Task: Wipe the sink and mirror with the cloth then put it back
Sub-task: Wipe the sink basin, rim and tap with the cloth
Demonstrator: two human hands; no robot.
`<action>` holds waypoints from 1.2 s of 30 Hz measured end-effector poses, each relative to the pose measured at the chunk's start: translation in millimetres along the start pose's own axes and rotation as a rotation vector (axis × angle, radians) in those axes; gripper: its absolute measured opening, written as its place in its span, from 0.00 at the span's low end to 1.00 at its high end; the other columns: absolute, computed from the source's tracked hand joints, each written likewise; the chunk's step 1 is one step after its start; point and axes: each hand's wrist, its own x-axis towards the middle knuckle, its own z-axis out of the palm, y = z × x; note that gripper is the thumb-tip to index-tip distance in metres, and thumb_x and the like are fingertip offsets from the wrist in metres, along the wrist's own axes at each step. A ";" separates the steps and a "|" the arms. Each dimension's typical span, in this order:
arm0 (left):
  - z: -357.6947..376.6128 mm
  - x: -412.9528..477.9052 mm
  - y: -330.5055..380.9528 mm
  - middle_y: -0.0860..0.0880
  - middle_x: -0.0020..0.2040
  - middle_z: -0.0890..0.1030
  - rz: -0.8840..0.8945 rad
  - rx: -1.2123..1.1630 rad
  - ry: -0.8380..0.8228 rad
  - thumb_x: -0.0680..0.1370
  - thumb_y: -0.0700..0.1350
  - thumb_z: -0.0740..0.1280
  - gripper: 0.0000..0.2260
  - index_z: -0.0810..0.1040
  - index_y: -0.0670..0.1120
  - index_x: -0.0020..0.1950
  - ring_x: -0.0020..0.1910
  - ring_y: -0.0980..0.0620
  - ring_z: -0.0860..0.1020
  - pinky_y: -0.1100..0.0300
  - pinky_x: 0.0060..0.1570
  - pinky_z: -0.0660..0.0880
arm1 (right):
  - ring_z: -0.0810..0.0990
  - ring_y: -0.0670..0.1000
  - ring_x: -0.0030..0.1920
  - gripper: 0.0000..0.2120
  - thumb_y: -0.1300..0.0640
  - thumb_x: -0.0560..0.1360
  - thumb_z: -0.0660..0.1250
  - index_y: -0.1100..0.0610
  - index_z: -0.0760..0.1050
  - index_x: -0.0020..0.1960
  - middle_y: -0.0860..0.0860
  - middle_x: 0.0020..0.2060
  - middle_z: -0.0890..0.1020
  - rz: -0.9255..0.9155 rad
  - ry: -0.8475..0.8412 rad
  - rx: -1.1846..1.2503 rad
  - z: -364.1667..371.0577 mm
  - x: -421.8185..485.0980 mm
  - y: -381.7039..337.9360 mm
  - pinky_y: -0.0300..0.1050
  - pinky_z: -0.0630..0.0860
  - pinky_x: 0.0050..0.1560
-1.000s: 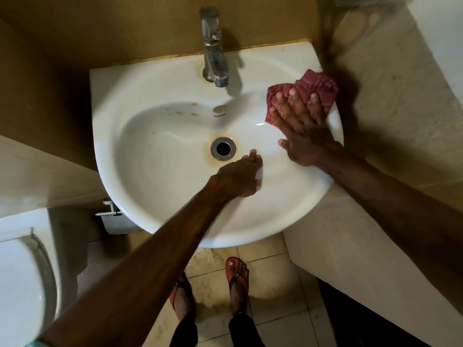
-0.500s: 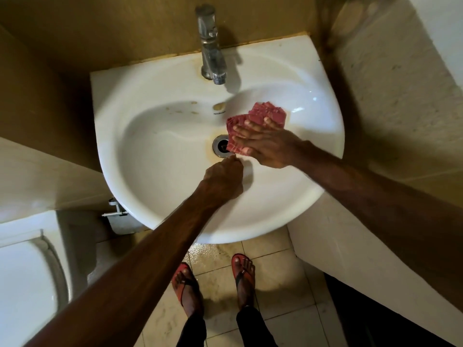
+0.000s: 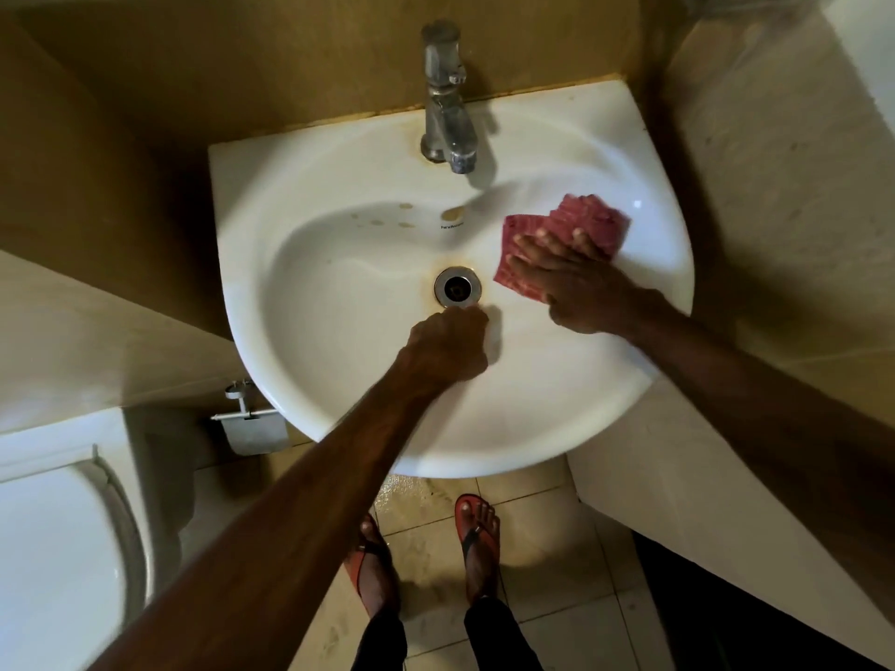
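A white sink point(image 3: 339, 380) fills the middle of the view, with a metal drain point(image 3: 457, 286) at its centre. My right hand point(image 3: 576, 283) presses a red cloth point(image 3: 581, 220) flat against the right inner wall of the basin, fingers straight on top of it. Just below the drain, my left hand point(image 3: 448, 346) rests inside the basin with its fingers curled, and nothing shows in it. No mirror is in view.
A chrome tap point(image 3: 445, 104) stands at the back rim of the sink. Brownish stains mark the basin below the tap. A white toilet point(image 3: 53, 549) is at lower left, a paper holder point(image 3: 252, 423) beside it. Tiled walls close in on both sides.
My right hand swept the cloth from the right rim in to the drain, then back out to the right wall. My left hand stayed near the drain.
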 end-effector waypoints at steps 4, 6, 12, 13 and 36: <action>-14.2 -2.0 -16.7 0.41 0.57 0.78 -0.136 0.085 0.215 0.77 0.41 0.61 0.14 0.75 0.44 0.62 0.56 0.38 0.79 0.52 0.54 0.76 | 0.40 0.55 0.83 0.33 0.60 0.83 0.54 0.48 0.46 0.84 0.50 0.84 0.43 -0.070 -0.086 0.142 11.7 39.3 -54.5 0.66 0.39 0.78; -22.8 -0.7 -31.3 0.41 0.58 0.78 -0.251 0.069 0.301 0.78 0.40 0.62 0.12 0.76 0.44 0.61 0.57 0.38 0.79 0.52 0.53 0.75 | 0.40 0.53 0.84 0.32 0.60 0.84 0.53 0.47 0.46 0.84 0.48 0.84 0.43 -0.062 -0.076 0.193 20.5 47.1 -74.6 0.65 0.39 0.79; -39.8 4.2 -38.9 0.39 0.58 0.78 -0.388 0.000 0.402 0.78 0.43 0.63 0.12 0.76 0.42 0.59 0.57 0.36 0.78 0.50 0.50 0.74 | 0.47 0.53 0.84 0.33 0.66 0.80 0.59 0.52 0.56 0.83 0.51 0.84 0.51 -0.236 -0.045 0.434 2.5 55.0 -108.6 0.60 0.40 0.80; -40.9 5.5 -35.5 0.39 0.60 0.77 -0.411 -0.020 0.407 0.78 0.42 0.63 0.13 0.75 0.41 0.61 0.60 0.36 0.77 0.49 0.54 0.74 | 0.57 0.57 0.82 0.29 0.68 0.78 0.61 0.58 0.67 0.78 0.57 0.81 0.62 -0.337 0.043 0.444 -0.4 52.2 -115.7 0.58 0.48 0.80; -34.7 -5.4 -34.4 0.42 0.58 0.79 -0.431 -0.122 0.416 0.74 0.36 0.61 0.16 0.77 0.42 0.61 0.58 0.38 0.79 0.53 0.56 0.74 | 0.42 0.53 0.84 0.40 0.64 0.80 0.61 0.52 0.43 0.84 0.54 0.83 0.40 0.077 -0.138 0.371 12.7 36.1 -119.5 0.61 0.41 0.81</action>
